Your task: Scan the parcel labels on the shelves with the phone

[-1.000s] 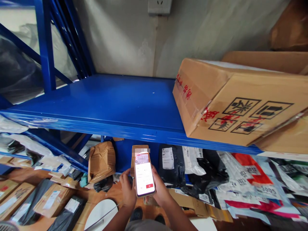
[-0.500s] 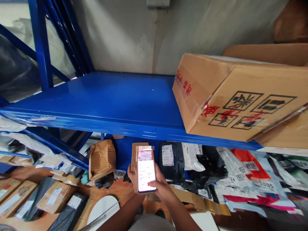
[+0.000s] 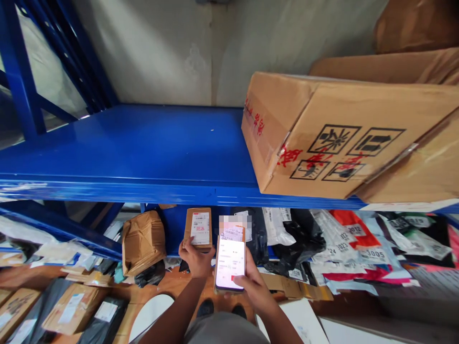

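My left hand (image 3: 196, 259) is closed around the lower end of a small brown cardboard box (image 3: 198, 228), whose white shipping label with red characters faces up. In my right hand (image 3: 251, 277) is a smartphone (image 3: 230, 263), its bright screen turned up and the thumb resting low on the right of it. The screen carries a label picture at the top and a form with a red button below. The phone and the box are side by side, apart, in front of the lower shelf.
A blue shelf (image 3: 172, 148) spans the view, with a large carton (image 3: 322, 134) on its right. Below lie a crumpled carton (image 3: 143, 246), black parcels (image 3: 299, 239) and numbered mailing bags (image 3: 344, 243). More boxes (image 3: 73, 308) stand on the floor left, near a white round top (image 3: 152, 315).
The phone has moved right, off the box it partly covered. My left hand has shifted left with the box, whose label now shows. The whole view has turned slightly right.
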Action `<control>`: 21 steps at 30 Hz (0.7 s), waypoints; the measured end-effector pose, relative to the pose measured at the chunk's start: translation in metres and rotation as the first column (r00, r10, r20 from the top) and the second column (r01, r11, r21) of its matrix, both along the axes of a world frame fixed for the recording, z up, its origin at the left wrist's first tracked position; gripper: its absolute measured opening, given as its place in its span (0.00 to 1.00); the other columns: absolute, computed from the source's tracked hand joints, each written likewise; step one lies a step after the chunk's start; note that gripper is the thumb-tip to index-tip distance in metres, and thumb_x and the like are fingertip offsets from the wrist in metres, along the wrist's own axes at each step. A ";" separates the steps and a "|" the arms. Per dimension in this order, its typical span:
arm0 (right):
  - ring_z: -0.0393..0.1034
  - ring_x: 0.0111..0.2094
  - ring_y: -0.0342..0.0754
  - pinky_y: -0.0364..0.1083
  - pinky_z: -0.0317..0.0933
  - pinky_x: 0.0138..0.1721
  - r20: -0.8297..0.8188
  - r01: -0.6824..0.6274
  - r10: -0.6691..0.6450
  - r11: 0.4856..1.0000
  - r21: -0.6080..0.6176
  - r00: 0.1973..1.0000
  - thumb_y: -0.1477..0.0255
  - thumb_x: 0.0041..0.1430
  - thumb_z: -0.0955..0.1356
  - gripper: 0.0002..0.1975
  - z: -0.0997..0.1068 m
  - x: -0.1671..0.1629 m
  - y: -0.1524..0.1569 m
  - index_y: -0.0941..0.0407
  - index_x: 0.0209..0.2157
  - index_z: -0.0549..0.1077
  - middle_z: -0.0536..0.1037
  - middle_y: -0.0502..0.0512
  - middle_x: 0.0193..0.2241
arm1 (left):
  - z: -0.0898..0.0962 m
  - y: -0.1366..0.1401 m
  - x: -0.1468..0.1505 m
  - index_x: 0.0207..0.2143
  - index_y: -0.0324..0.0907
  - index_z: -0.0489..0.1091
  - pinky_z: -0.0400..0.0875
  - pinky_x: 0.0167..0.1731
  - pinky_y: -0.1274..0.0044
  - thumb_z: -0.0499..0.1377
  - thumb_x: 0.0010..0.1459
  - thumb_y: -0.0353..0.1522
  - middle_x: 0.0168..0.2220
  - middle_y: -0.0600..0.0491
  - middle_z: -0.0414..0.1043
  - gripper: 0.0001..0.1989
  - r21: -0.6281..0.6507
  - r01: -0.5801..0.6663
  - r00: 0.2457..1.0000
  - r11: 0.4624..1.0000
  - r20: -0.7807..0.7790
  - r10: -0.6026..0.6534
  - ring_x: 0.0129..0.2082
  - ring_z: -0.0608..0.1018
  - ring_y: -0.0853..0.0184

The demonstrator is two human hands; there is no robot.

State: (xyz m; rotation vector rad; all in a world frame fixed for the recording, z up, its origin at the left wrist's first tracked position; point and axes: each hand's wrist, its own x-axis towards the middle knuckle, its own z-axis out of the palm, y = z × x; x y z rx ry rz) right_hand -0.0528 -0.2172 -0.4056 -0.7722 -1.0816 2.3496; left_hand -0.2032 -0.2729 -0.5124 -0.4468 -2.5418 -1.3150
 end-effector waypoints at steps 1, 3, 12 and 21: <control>0.70 0.51 0.60 0.58 0.70 0.43 0.006 0.024 -0.024 1.000 0.002 1.000 0.74 0.41 0.72 0.46 -0.004 0.004 0.002 0.49 0.63 0.54 0.74 0.58 0.54 | 0.002 0.000 0.000 0.50 0.39 0.57 0.59 0.56 0.56 0.68 0.39 0.34 0.52 0.40 0.51 0.36 -0.004 -0.010 1.000 1.000 -0.012 0.010 0.57 0.58 0.47; 0.66 0.55 0.59 0.58 0.66 0.49 0.040 0.070 -0.070 0.998 0.002 0.997 0.74 0.40 0.74 0.46 -0.009 0.010 0.005 0.48 0.62 0.57 0.71 0.57 0.57 | 0.004 0.002 0.000 0.49 0.40 0.57 0.58 0.56 0.56 0.68 0.38 0.34 0.52 0.41 0.51 0.36 -0.009 -0.024 0.999 1.000 -0.031 0.024 0.57 0.58 0.48; 0.74 0.47 0.60 0.54 0.71 0.38 0.078 0.165 -0.165 0.986 0.008 0.983 0.69 0.42 0.75 0.56 0.008 0.032 0.016 0.46 0.66 0.41 0.76 0.58 0.52 | -0.001 0.001 0.000 0.49 0.39 0.57 0.58 0.56 0.56 0.67 0.39 0.37 0.53 0.40 0.50 0.36 -0.040 -0.038 0.996 0.998 -0.077 0.035 0.57 0.58 0.47; 0.77 0.34 0.56 0.47 0.67 0.21 0.093 0.206 -0.205 0.978 -0.002 0.974 0.72 0.42 0.74 0.56 0.029 0.048 0.018 0.45 0.66 0.38 0.79 0.58 0.48 | 0.019 -0.008 -0.004 0.47 0.40 0.62 0.63 0.52 0.56 0.65 0.37 0.36 0.45 0.45 0.57 0.32 -0.008 0.026 0.998 1.000 -0.056 -0.027 0.50 0.65 0.49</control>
